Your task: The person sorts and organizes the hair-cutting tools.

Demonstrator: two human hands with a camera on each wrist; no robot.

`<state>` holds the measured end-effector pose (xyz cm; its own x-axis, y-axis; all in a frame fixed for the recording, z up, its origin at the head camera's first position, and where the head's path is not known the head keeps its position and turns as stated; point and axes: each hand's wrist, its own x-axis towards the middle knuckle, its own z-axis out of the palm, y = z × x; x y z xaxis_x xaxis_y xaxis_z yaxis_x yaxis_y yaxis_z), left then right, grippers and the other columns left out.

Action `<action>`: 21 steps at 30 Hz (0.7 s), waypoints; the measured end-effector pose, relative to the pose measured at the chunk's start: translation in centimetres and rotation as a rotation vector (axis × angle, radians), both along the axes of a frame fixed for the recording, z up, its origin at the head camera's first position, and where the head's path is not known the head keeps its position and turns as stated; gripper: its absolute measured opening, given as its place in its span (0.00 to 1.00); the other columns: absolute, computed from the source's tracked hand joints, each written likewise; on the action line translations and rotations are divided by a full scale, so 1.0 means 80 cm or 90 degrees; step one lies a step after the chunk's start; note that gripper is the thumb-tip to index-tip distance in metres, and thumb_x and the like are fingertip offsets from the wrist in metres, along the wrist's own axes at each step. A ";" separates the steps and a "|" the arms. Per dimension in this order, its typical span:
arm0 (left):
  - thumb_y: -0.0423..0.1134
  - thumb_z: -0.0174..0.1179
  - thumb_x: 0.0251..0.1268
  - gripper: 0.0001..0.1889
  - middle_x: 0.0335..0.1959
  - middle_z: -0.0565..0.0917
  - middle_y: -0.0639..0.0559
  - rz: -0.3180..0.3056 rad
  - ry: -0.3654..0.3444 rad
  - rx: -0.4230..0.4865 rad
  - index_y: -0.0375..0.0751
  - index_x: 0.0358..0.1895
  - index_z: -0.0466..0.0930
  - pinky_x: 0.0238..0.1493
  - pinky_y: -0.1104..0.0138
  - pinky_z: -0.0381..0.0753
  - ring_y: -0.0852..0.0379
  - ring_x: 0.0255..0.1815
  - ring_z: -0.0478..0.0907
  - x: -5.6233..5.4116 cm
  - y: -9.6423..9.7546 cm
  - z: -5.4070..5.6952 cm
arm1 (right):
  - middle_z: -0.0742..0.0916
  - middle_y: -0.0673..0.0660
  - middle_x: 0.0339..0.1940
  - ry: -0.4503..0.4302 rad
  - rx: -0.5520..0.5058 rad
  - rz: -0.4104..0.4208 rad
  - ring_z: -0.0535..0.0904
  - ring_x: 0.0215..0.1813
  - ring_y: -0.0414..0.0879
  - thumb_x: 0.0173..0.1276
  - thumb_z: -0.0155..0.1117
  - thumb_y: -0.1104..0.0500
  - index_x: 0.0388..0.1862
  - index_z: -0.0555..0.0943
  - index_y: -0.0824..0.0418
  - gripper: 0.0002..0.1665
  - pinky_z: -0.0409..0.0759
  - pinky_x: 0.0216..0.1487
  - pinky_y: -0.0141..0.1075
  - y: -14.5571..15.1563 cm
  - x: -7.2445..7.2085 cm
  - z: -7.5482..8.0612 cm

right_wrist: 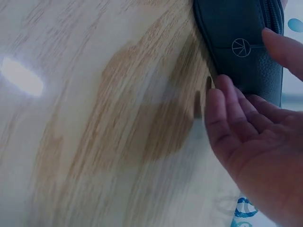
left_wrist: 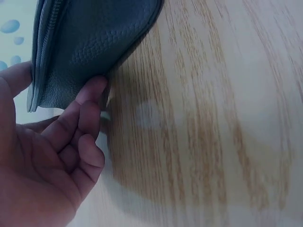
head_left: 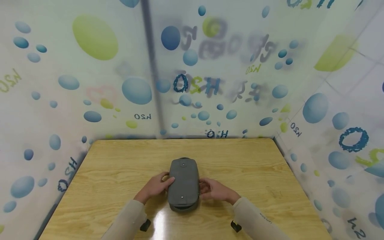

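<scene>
A dark grey zip pouch [head_left: 183, 181] of grained material lies lengthwise in front of me, with two small studs on its upper face. My left hand [head_left: 157, 185] holds its left side, thumb on the upper edge. In the left wrist view, the curled fingers [left_wrist: 90, 113] reach the pouch's lower edge, below the zip [left_wrist: 49, 33]. On the opposite side my right hand [head_left: 214, 190] grips the pouch, the thumb [right_wrist: 284, 49] at the zip edge and fingertips at the lower edge. A round line emblem [right_wrist: 241, 48] marks that side.
The pouch is over a wood-grain table [head_left: 240, 160]. Behind it stands a wall [head_left: 114, 70] patterned with blue and green bubbles, and a similar wall [head_left: 339, 140] runs along the right. Light sleeves [head_left: 129, 220] cover both forearms, with dark straps underneath.
</scene>
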<state>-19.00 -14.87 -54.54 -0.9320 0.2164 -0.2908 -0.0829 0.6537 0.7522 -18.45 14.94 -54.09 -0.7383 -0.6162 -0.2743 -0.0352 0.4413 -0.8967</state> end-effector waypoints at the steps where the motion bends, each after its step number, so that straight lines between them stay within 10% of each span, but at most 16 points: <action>1: 0.61 0.51 0.69 0.35 0.28 0.85 0.53 0.003 0.000 0.002 0.37 0.69 0.67 0.40 0.63 0.77 0.60 0.33 0.81 0.000 0.000 0.000 | 0.80 0.63 0.62 0.005 -0.003 -0.005 0.80 0.57 0.51 0.64 0.69 0.59 0.72 0.63 0.66 0.40 0.78 0.59 0.45 0.000 -0.001 -0.002; 14: 0.62 0.46 0.72 0.37 0.45 0.85 0.44 0.096 0.042 -0.016 0.35 0.70 0.64 0.53 0.52 0.76 0.53 0.43 0.81 -0.009 0.009 -0.004 | 0.74 0.63 0.70 0.045 -0.043 -0.047 0.75 0.67 0.57 0.70 0.61 0.62 0.74 0.62 0.62 0.35 0.75 0.64 0.48 -0.009 -0.044 -0.010; 21: 0.63 0.45 0.72 0.39 0.33 0.86 0.48 0.100 0.005 0.003 0.32 0.71 0.62 0.44 0.58 0.79 0.56 0.33 0.81 -0.014 0.012 -0.002 | 0.84 0.60 0.51 0.107 0.010 -0.114 0.82 0.48 0.48 0.66 0.65 0.64 0.56 0.76 0.64 0.20 0.81 0.50 0.40 -0.014 -0.049 -0.006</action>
